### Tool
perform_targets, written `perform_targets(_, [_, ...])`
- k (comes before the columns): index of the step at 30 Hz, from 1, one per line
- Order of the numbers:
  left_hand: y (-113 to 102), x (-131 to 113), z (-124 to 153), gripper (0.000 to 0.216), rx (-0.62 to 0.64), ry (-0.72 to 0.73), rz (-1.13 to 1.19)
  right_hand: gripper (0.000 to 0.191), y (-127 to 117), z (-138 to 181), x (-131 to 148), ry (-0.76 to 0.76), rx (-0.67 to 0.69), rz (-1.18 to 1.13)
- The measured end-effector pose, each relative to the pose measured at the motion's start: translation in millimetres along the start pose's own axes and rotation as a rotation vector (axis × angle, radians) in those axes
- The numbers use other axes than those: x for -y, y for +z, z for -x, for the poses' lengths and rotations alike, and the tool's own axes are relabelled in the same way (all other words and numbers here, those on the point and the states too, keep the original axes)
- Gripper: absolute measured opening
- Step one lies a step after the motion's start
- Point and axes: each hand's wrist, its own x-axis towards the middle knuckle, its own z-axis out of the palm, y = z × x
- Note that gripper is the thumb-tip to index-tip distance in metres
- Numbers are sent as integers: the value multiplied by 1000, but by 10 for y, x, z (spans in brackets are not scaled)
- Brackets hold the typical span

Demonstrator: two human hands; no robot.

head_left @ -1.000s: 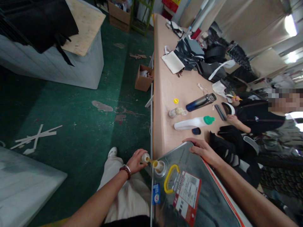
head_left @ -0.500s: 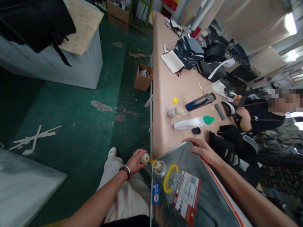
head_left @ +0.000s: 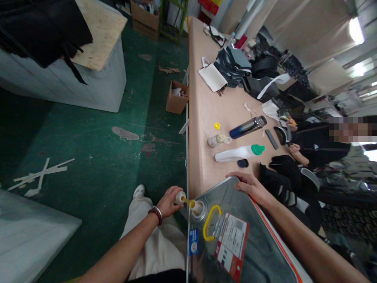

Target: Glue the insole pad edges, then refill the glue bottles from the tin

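My left hand [head_left: 170, 202] is closed around a small whitish bottle [head_left: 180, 197], its mouth turned to the spout [head_left: 198, 208] of a large metal can [head_left: 253, 239]. Yellowish liquid [head_left: 187, 201] runs between spout and bottle. The can is tilted at the table edge; its top carries a yellow handle [head_left: 212, 222] and a red-and-white label [head_left: 232, 243]. My right hand [head_left: 247, 184] grips the can's far upper corner, fingers over the rim.
On the table [head_left: 203, 157] stand or lie a white bottle with green cap [head_left: 235, 153], a dark blue flask [head_left: 247, 126], a small smeared bottle [head_left: 216, 140] and a yellow cap [head_left: 217, 126]. A co-worker [head_left: 315, 143] works across the table. A cardboard box [head_left: 176, 103] sits on the floor.
Both hands, the can and the small bottle stay nearly in place, with liquid still running. The view shifts slightly, and the co-worker's hands have moved.
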Motion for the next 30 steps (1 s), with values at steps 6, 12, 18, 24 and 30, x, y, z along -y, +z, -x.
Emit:
perform_targets(6, [-9, -23, -2, 62, -7, -3, 14, 34, -6, 17, -5, -13, 2, -6])
perform_targets(12, [-14, -34, -3, 59, -3, -3, 10, 34, -11, 25, -3, -20, 2, 8])
perform_targets(18, [-8, -26, 8, 58, -2, -2, 12, 35, -14, 12, -19, -11, 5, 25])
perform_targets(24, [-6, -16, 15, 60, -12, -8, 21, 34, 1, 35, 6, -7, -4, 13])
perform_targets(30, [23, 14, 30, 59, -12, -21, 17, 36, -6, 46, -16, -3, 3, 16])
